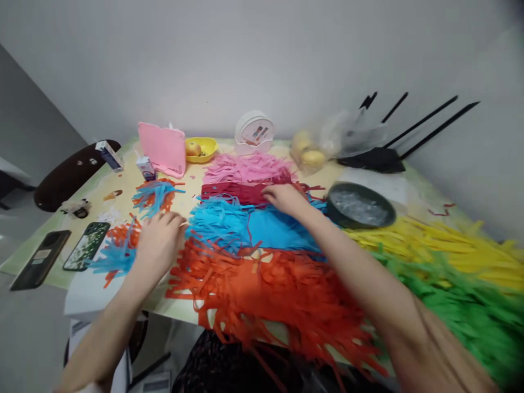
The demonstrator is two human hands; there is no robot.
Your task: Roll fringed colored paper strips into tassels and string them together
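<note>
My left hand (159, 243) rests palm down at the left edge of the fringed paper, fingers loosely curled, touching the blue fringe (229, 221) and orange-red fringe (266, 289). My right hand (286, 199) reaches across the blue sheet and lies on the dark red fringed paper (237, 192), fingers bent onto the strips. Pink fringed paper (245, 168) lies behind it. Whether either hand pinches a strip is unclear.
Yellow (442, 240) and green (462, 305) fringed paper fill the right side. A dark bowl (360, 206) sits by my right forearm. Two phones (61, 254) lie at left. A pink case (161, 148), yellow fruit bowl (202, 148), white tub (254, 132) and bagged fruit (311, 153) stand behind.
</note>
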